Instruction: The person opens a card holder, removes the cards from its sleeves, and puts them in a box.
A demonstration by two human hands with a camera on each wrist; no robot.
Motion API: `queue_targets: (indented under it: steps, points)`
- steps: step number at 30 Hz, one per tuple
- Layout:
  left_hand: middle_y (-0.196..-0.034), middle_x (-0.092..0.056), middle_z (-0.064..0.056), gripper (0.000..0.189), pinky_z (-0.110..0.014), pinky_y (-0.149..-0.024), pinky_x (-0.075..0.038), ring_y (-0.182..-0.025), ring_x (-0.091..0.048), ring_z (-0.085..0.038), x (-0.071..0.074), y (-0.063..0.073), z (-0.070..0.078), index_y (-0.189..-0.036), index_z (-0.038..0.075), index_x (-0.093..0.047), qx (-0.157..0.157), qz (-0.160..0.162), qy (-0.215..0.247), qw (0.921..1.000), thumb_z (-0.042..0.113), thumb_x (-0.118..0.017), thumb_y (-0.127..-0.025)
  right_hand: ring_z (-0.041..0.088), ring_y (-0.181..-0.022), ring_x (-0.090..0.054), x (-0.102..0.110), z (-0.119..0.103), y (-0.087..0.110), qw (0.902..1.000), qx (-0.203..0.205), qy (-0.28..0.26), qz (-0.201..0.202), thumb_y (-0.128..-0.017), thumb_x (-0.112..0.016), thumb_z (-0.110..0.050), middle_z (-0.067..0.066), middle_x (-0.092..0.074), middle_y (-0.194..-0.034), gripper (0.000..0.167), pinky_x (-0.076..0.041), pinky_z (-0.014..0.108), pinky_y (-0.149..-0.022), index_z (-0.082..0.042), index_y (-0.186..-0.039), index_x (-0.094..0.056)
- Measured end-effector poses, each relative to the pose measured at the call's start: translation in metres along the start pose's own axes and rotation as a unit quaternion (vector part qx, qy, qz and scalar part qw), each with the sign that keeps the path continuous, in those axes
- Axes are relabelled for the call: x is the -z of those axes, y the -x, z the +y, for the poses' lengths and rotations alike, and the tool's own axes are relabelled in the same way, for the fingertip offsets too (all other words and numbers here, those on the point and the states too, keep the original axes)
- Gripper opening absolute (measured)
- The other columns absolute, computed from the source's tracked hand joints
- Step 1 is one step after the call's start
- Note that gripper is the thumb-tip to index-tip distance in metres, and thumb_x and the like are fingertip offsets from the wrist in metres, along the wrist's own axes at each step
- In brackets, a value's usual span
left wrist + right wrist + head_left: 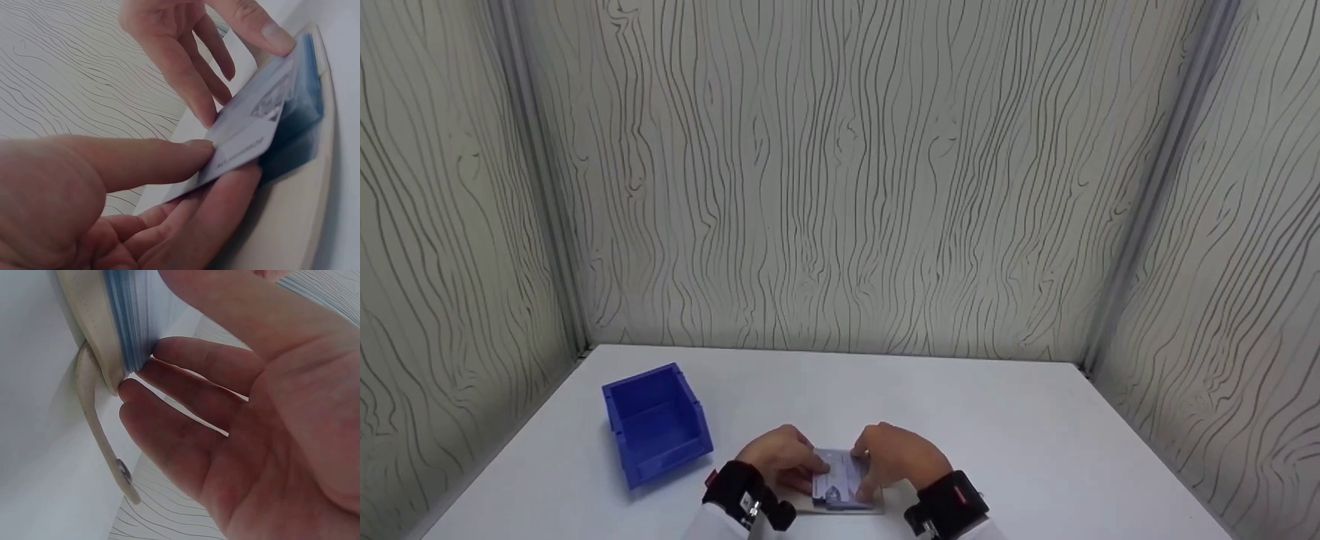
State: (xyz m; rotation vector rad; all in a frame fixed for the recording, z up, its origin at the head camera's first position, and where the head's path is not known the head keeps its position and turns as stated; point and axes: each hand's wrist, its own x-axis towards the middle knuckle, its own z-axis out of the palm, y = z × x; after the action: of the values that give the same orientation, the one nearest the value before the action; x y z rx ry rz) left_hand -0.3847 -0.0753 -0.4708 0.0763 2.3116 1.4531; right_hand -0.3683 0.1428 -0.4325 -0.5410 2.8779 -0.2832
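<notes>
A cream card holder (pixel 301 208) lies open on the white table, with a thick stack of clear bluish plastic sleeves (pixel 132 315) inside. My left hand (pixel 784 454) pinches a pale printed card (pixel 242 149) between thumb and fingers, its near end raised off the sleeves at a tilt. From the other side, my right hand (pixel 904 454) holds the sleeves, thumb on one edge and index fingertip at the opposite edge. Its other fingers rest by the holder's corner in the right wrist view. A cream strap (pixel 98 419) with a metal snap (pixel 123 469) sticks out from the cover.
A blue plastic bin (pixel 656 427) stands on the table (pixel 997 405) to the left of my hands. Wood-grain patterned panels (pixel 840 187) enclose the table at the back and both sides.
</notes>
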Motion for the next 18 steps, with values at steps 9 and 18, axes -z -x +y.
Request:
queue_targets:
  steps: [9, 18]
  points:
    - [-0.085, -0.08, -0.009, 0.021, -0.022, -0.062, -0.056, -0.071, -0.073, -0.014, -0.0005, 0.0012, -0.0015, -0.098, 0.003, -0.075, -0.008, 0.004, -0.002, 1.0, 0.014, -0.088, -0.086, 0.014, -0.103, -0.07, 0.0026, -0.0057, -0.0007, 0.9999, 0.012, -0.008, 0.0, -0.073, -0.098, -0.028, 0.001, -0.079, -0.118, 0.059, -0.062, 0.044, -0.098, -0.01, -0.126, -0.079]
    - [-0.083, -0.079, -0.008, 0.021, -0.022, -0.062, -0.055, -0.068, -0.073, -0.014, -0.0029, -0.0018, -0.0006, -0.096, 0.003, -0.075, -0.023, 0.012, -0.011, 0.9996, 0.015, -0.089, -0.085, 0.007, -0.076, -0.058, 0.0019, -0.0096, -0.0022, 0.999, 0.044, -0.008, 0.01, -0.073, -0.098, -0.018, -0.007, -0.074, -0.092, 0.039, -0.056, 0.028, -0.072, -0.009, -0.108, -0.084]
